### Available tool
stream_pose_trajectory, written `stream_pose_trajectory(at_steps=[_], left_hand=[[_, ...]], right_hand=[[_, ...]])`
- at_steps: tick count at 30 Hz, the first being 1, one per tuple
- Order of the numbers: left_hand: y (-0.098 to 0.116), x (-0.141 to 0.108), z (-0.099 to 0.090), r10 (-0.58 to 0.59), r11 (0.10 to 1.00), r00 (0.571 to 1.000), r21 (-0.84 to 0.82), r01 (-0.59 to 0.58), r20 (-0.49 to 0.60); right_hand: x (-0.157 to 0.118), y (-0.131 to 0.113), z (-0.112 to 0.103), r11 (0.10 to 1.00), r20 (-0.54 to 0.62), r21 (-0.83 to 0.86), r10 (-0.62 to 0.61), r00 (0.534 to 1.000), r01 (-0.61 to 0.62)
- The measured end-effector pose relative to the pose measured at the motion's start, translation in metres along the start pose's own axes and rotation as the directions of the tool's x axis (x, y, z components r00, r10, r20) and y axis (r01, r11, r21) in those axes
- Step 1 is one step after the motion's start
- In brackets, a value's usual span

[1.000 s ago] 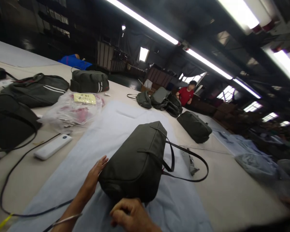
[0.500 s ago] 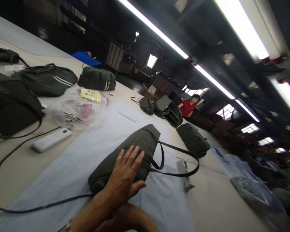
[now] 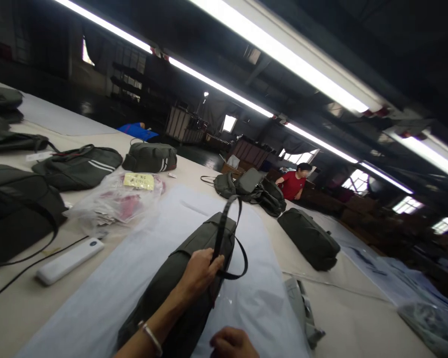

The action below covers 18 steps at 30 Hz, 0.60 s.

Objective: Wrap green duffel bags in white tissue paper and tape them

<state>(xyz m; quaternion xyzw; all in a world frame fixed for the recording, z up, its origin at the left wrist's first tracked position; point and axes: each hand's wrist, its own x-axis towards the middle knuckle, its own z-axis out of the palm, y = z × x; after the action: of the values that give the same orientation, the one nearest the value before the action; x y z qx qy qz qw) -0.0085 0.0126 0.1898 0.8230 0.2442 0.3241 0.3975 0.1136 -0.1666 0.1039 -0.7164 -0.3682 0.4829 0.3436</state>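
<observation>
A dark grey-green bag [image 3: 171,293] lies lengthwise in front of me on a white sheet [image 3: 254,308]. My left hand [image 3: 201,271], with a bracelet on its wrist, rests on the bag's upper side and is closed around a black strap handle [image 3: 221,233]. The handle's loop stands up above the fingers, and another part curves down to the right. Low in the picture, right of the bag and apart from it, is my right hand [image 3: 234,343] with its fingers curled. Whether it holds anything is hidden.
More dark bags [image 3: 308,238] stand around the table. At left are a plastic bag of tags [image 3: 115,204] with a yellow label and a white device [image 3: 69,261] with a cord. A grey tool [image 3: 302,311] lies at right. A person in red [image 3: 293,184] is farther back.
My left hand was flat with fingers stretched on the bag; now it grips the strap handle, which has risen. My right hand has come out from under the left arm, to the right.
</observation>
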Motion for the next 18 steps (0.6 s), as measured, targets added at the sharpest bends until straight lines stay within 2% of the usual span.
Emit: stream_pose_trajectory(at_steps=[2,3,6,8,11,12,14,16,18], left_hand=[[-0.002,0.002,-0.008,-0.055,0.987,0.998,-0.152,0.056,0.012],[-0.003,0.001,-0.012,-0.065,0.981,0.998,-0.186,0.061,-0.014],[-0.008,-0.004,-0.025,-0.119,0.964,0.975,-0.258,0.069,-0.185],[-0.018,-0.01,-0.035,-0.15,0.978,0.933,-0.189,0.091,-0.327],[-0.044,-0.023,-0.051,-0.138,0.983,0.838,0.03,0.181,-0.528],[-0.056,-0.031,-0.056,-0.135,0.971,0.823,0.091,0.221,-0.551],[-0.08,-0.051,-0.062,-0.173,0.944,0.82,0.146,0.296,-0.545],[-0.102,-0.077,-0.061,-0.259,0.923,0.824,0.123,0.365,-0.505],[-0.117,-0.106,-0.052,-0.367,0.891,0.793,0.06,0.45,-0.487]], right_hand=[[0.008,0.018,-0.029,0.985,-0.223,0.168,0.007,0.975,0.032],[0.011,0.026,-0.041,0.976,-0.307,0.206,-0.004,0.952,0.07],[0.017,0.037,-0.068,0.963,-0.469,0.235,-0.007,0.883,0.132],[0.018,0.037,-0.08,0.964,-0.514,0.238,0.025,0.858,0.115],[0.021,0.03,-0.096,0.971,-0.542,0.227,0.06,0.838,0.077],[0.025,0.028,-0.102,0.972,-0.552,0.222,0.065,0.831,0.071],[0.035,0.024,-0.114,0.973,-0.569,0.218,0.069,0.819,0.069],[0.051,0.02,-0.127,0.973,-0.585,0.215,0.064,0.809,0.079],[0.07,0.014,-0.142,0.973,-0.592,0.206,0.043,0.805,0.1]])
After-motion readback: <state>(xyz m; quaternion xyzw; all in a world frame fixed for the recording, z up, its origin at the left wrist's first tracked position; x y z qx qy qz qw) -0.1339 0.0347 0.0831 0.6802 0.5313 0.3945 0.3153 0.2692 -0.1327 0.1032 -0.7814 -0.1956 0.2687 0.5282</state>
